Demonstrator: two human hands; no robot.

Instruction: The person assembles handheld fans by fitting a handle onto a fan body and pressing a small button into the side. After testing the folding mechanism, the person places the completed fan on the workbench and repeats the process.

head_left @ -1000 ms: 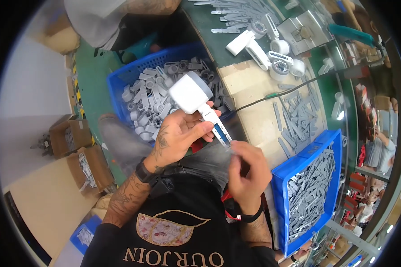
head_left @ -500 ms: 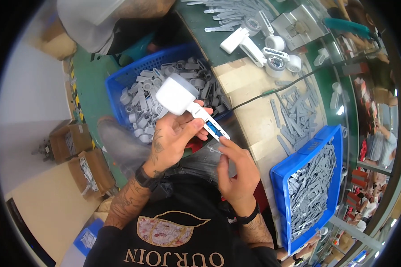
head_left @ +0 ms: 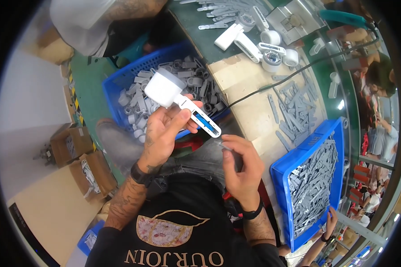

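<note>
White plastic handheld unit w/ rounded head & slotted handle [head_left: 165, 90]: gripped at neck by L hand [head_left: 164, 130], closed, thumb on top; R hand [head_left: 245, 171] partly curled near handle tip, contents can't be told. Blue perforated plastic basket [head_left: 113, 99] part-hidden behind; blue plastic tray [head_left: 281, 193] of gry strips placed to R. Both forearms angled inward.

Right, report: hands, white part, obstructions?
Left hand holding white part, blue insert showing. Right hand near its slotted end, grip unclear. Black cable crosses tan board, apart from hands.
</note>
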